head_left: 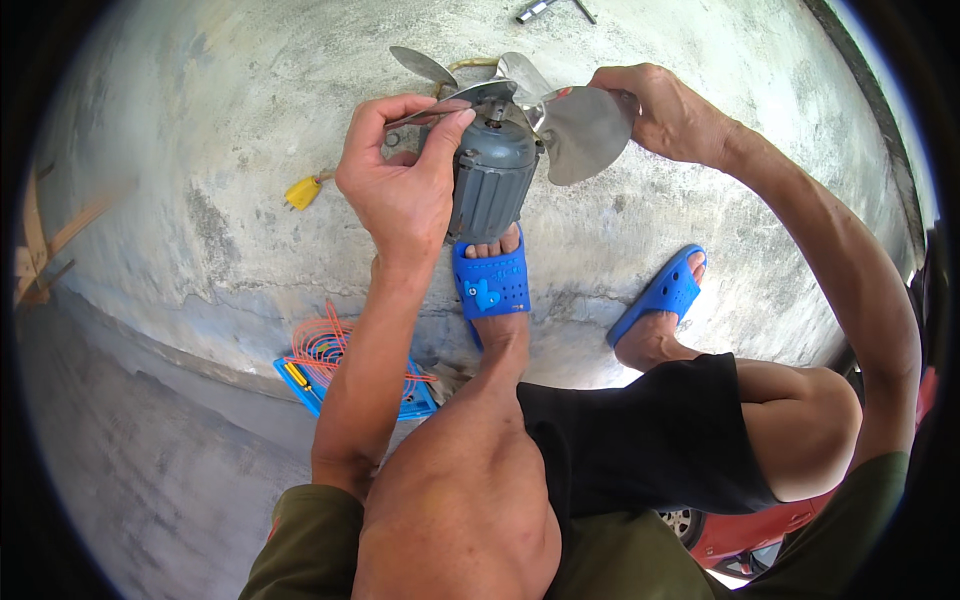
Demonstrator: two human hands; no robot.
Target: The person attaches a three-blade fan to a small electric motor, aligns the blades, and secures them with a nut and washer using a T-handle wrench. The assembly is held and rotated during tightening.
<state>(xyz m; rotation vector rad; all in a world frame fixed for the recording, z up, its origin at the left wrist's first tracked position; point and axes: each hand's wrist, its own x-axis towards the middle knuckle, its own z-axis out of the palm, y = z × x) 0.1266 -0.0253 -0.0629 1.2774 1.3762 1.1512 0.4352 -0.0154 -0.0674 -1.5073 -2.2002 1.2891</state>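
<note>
A grey ribbed electric motor [492, 178] stands upright on the concrete floor, just ahead of my left foot. On top of its shaft sits a shiny metal fan blade [583, 138] with several broad lobes. Between thumb and fingers, my left hand [405, 170] pinches one lobe on the left side. My right hand [668, 110] grips the rim of the right-hand lobe; its fingertips are partly hidden behind the metal. A yellow plug [302, 193] lies on the floor left of the motor.
Metal tools [537, 11] lie at the far edge. A blue tray [415, 404] and an orange wire fan guard [322, 345] rest near my left forearm. My feet wear blue slippers [497, 275]. Wooden pieces [40, 250] are at far left; a red vehicle [745, 530] shows at lower right.
</note>
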